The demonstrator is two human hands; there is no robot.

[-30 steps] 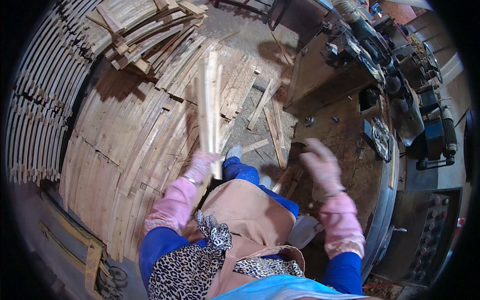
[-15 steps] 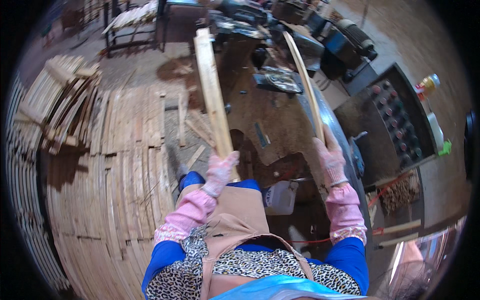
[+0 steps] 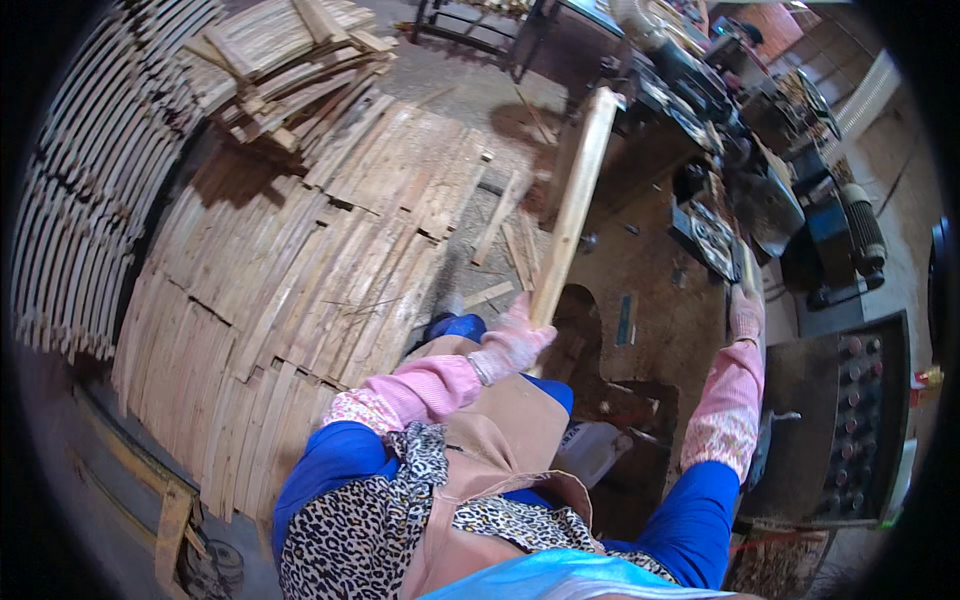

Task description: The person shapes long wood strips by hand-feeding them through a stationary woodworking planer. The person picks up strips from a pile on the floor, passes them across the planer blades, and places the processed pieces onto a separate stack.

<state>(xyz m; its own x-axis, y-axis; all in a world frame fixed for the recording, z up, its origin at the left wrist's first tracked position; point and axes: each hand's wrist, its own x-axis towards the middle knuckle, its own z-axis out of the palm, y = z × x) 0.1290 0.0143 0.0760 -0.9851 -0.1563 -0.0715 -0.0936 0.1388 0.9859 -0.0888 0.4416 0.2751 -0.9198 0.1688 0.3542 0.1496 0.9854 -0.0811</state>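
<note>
My left hand (image 3: 512,338), in a pale pink glove, is closed around the near end of a light wooden strip (image 3: 578,205). It slants up and away to the right, over the brown worktable (image 3: 640,330). My right hand (image 3: 746,314), gloved too, reaches out along the table's right side. Its fingers are wrapped round another wooden strip (image 3: 749,268), of which only a short length shows beyond the hand, beside the metal machine part (image 3: 712,238).
Rows of stacked wooden strips (image 3: 330,270) fill the left, with a looser heap (image 3: 290,70) behind them. A control panel with knobs (image 3: 850,420) stands at the right, near a motor (image 3: 862,225). A white jug (image 3: 590,450) sits below the table.
The view has swung left, so the stacks show more. My right hand has reached farther forward, and its strip has dropped low beside the machine. My left hand still grips its strip, now slanting right.
</note>
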